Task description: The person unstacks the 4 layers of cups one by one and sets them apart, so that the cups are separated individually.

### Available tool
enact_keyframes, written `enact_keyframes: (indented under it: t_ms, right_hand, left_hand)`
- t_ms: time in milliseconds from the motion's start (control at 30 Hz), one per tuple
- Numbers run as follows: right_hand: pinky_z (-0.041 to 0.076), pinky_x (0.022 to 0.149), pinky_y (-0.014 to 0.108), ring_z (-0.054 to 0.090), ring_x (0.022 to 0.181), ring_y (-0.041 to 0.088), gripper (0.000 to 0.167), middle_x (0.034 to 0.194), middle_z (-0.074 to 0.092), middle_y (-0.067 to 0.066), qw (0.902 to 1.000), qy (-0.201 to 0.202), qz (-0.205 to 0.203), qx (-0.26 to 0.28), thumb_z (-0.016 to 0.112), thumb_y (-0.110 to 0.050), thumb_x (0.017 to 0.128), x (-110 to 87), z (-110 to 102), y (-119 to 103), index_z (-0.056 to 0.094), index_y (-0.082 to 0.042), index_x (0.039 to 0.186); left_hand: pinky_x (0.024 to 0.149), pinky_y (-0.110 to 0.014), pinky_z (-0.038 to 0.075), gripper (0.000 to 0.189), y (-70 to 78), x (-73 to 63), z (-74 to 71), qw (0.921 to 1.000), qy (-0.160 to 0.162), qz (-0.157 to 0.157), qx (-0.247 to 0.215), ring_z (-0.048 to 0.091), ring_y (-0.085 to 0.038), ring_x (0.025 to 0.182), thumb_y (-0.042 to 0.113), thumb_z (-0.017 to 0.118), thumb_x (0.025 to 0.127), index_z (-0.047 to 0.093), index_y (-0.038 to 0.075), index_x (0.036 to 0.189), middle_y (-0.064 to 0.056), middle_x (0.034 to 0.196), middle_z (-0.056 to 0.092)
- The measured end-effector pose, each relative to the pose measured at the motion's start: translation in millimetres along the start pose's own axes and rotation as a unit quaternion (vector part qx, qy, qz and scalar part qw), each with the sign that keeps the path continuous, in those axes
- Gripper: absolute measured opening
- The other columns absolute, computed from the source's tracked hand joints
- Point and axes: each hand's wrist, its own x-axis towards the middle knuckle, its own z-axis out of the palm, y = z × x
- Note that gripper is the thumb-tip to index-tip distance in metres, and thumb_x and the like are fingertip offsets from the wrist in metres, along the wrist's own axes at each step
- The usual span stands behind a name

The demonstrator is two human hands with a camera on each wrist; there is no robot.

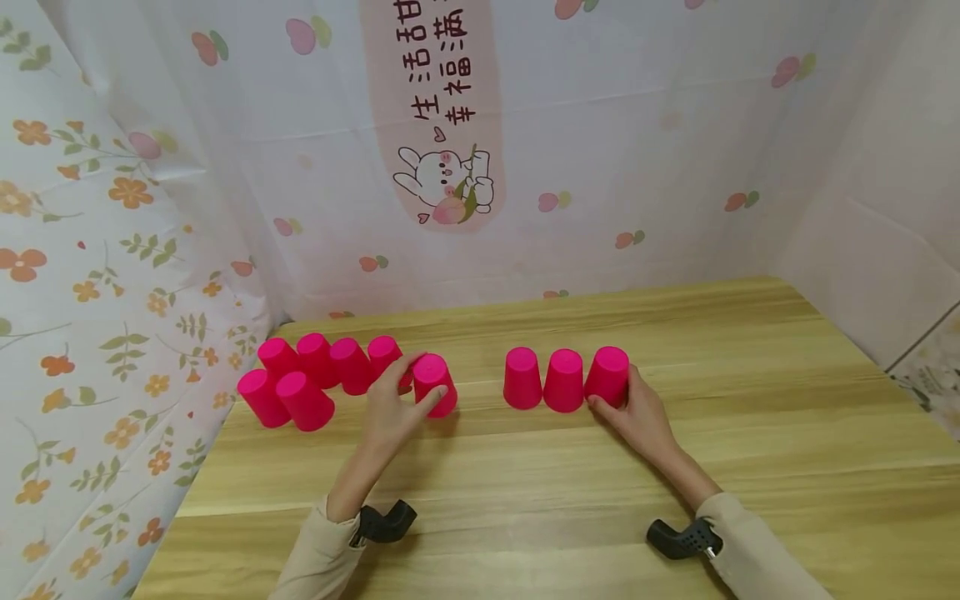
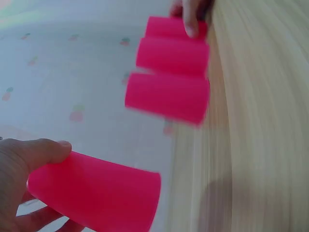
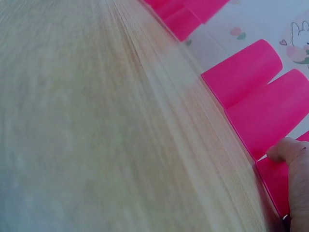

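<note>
My left hand grips a bright pink cup that is upside down, thumb on its near side and fingers round the back. In the left wrist view this cup appears close over the table. With my right hand I hold another upside-down pink cup, its thumb low on the wall. That cup forms the right end of a row, beside a middle cup and a left cup. In the right wrist view my fingers hide part of the held cup.
Several more upside-down pink cups stand grouped at the left of the wooden table. A patterned white curtain hangs behind the table's back edge, and a floral cloth borders the left side.
</note>
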Motion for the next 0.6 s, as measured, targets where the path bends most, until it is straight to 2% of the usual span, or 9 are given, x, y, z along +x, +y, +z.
enact_keyframes:
  t_ms: [133,333,467,600]
  right_hand:
    - [0.048,0.072,0.046,0.059,0.086,0.032,0.059,0.101,0.061,0.021,1.0000,-0.001,-0.002,-0.006,0.073,-0.017,0.078,0.3,0.2,-0.2,0.043,0.005,0.123]
    - [0.048,0.071,0.046,0.059,0.085,0.032,0.059,0.099,0.061,0.022,0.9999,0.001,-0.004,-0.012,0.074,-0.018,0.078,-0.1,0.1,-0.6,0.043,0.006,0.122]
    - [0.048,0.071,0.046,0.059,0.085,0.032,0.059,0.100,0.061,0.022,1.0000,0.001,-0.001,-0.009,0.073,-0.018,0.078,-0.4,0.5,-0.5,0.043,0.005,0.123]
    - [0.048,0.071,0.047,0.059,0.085,0.033,0.059,0.100,0.061,0.022,0.9999,0.003,-0.005,-0.010,0.073,-0.017,0.078,-0.2,1.3,-0.9,0.043,0.006,0.123]
  left_hand:
    - [0.071,-0.043,0.053,0.055,-7.7,-5.8,-21.5,0.9985,0.026,0.004,0.048,0.059,-0.025,0.089,0.013,0.082,0.069,0.059,-0.001,0.117,-0.014,0.104,0.062]
    - [0.066,-0.045,0.054,0.054,-19.2,-11.7,-49.4,0.9942,0.059,-0.019,0.088,0.060,-0.029,0.085,0.010,0.082,0.068,0.059,-0.002,0.116,-0.017,0.100,0.062]
    - [0.063,-0.046,0.054,0.060,-28.9,-13.7,-60.8,0.9930,0.073,-0.025,0.090,0.061,-0.029,0.082,0.007,0.084,0.066,0.055,-0.006,0.117,-0.018,0.100,0.062]
    - [0.059,-0.041,0.054,0.062,-36.8,-16.6,-68.3,0.9898,0.078,-0.026,0.116,0.060,-0.028,0.071,0.009,0.084,0.066,0.051,-0.006,0.116,-0.017,0.097,0.063]
